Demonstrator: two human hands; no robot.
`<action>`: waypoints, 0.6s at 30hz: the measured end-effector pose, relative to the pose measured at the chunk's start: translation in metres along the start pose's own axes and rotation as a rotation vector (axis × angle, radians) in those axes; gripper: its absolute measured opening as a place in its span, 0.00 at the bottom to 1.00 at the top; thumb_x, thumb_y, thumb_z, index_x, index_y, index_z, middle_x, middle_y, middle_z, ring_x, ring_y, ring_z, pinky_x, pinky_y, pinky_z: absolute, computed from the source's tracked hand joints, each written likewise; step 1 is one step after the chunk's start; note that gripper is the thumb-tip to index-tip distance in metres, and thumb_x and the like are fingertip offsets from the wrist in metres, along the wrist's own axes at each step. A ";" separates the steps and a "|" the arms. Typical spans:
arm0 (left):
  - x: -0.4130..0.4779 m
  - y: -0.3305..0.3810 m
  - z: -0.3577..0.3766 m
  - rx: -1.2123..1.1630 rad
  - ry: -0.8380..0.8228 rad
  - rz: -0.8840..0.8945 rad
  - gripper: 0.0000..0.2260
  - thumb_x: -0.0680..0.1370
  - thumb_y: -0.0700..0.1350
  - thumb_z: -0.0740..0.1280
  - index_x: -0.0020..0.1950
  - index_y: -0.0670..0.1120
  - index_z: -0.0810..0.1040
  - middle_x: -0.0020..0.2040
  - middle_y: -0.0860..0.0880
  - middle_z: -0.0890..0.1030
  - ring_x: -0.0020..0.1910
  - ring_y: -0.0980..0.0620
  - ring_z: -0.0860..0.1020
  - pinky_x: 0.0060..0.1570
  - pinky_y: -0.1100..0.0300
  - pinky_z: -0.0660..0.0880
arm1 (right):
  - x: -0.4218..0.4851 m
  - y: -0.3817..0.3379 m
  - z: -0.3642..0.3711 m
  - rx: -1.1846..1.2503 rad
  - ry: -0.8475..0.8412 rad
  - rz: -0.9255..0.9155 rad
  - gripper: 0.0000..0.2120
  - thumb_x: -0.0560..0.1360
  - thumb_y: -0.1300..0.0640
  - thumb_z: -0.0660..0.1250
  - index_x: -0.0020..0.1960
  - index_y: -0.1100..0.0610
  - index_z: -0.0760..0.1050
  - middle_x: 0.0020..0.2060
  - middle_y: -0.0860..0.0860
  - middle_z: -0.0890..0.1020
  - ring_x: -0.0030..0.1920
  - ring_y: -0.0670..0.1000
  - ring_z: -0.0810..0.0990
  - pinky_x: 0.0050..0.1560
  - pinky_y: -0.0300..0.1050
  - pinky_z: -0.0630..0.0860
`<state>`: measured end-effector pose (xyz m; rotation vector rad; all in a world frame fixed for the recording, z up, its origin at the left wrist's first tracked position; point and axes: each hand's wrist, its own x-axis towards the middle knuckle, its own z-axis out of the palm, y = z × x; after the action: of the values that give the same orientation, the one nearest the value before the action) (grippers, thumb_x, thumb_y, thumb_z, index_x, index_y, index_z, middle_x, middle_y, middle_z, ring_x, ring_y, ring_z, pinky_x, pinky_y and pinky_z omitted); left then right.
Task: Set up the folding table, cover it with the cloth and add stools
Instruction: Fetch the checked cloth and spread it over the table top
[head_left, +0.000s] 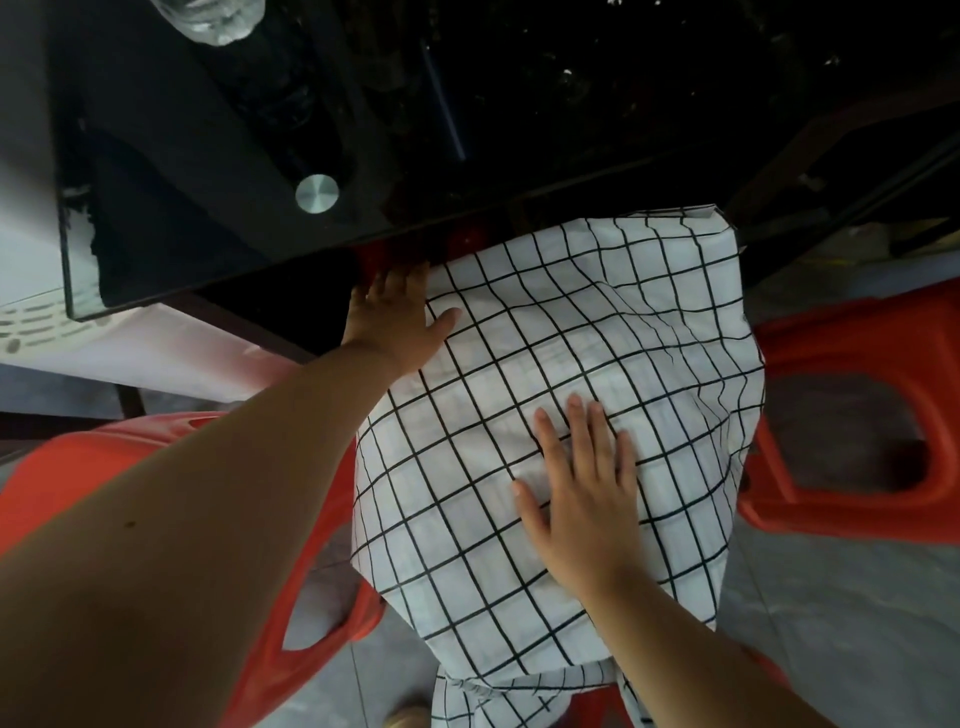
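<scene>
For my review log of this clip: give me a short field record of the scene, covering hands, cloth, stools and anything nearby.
cloth: white with black grid, draped over the table, wrinkled toward the far right
table: hidden under the cloth
left hand: fingers straight, resting on the cloth's far left edge
right hand: palm flat on the cloth
left stool: red, beside the cloth
right stool: red, beside the cloth
glass table: black, just beyond the cloth

Arms outstretched, left grip (400, 322) and right grip (582, 483) spread flat
</scene>
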<state>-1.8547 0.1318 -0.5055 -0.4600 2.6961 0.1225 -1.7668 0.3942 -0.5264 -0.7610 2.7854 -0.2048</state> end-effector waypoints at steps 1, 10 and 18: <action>0.001 -0.002 0.001 0.000 0.001 -0.004 0.33 0.79 0.64 0.50 0.78 0.47 0.47 0.76 0.41 0.56 0.75 0.41 0.54 0.72 0.44 0.52 | 0.000 0.000 0.000 0.005 0.001 0.001 0.33 0.78 0.38 0.50 0.78 0.53 0.48 0.78 0.57 0.48 0.77 0.58 0.45 0.74 0.62 0.49; 0.010 -0.008 0.004 -0.138 0.057 -0.014 0.31 0.79 0.61 0.52 0.76 0.44 0.54 0.73 0.40 0.62 0.72 0.40 0.60 0.70 0.46 0.55 | 0.000 -0.001 0.000 0.003 -0.004 0.003 0.33 0.78 0.38 0.49 0.78 0.52 0.48 0.78 0.57 0.48 0.77 0.57 0.44 0.74 0.62 0.49; -0.003 -0.012 0.002 -0.263 0.188 0.055 0.24 0.78 0.55 0.60 0.70 0.45 0.65 0.67 0.41 0.70 0.65 0.40 0.68 0.60 0.48 0.69 | -0.001 0.000 0.000 0.011 -0.012 0.003 0.34 0.78 0.38 0.50 0.78 0.52 0.47 0.78 0.57 0.47 0.77 0.57 0.43 0.74 0.62 0.48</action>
<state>-1.8477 0.1221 -0.5066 -0.4967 2.8915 0.4760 -1.7662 0.3947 -0.5258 -0.7523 2.7716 -0.2133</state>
